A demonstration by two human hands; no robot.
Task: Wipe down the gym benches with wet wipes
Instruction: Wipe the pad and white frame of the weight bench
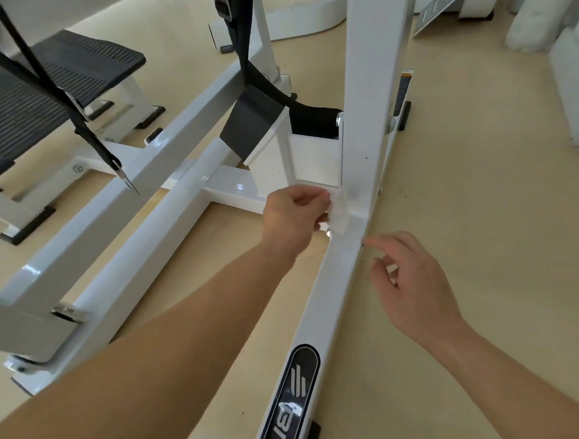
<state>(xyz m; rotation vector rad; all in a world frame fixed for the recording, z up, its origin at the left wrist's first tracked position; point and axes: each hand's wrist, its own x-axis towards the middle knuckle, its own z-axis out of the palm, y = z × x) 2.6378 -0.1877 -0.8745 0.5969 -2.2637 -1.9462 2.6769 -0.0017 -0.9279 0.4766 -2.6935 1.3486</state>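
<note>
A gym is shown. White steel machine frames (pixel 372 89), ribbed black footplates (pixel 88 64) and black straps (pixel 239 32) are seen on a pale floor (pixel 482 229)

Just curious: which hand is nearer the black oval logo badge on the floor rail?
Right. The right hand hovers open beside the rail above the badge; the left hand holds the wipe farther up, at the upright's base.

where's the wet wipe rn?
Head view, centre: the wet wipe is pinched in the left hand, pressed where the white upright post meets the floor rail; the right hand hovers empty beside the rail.
</note>
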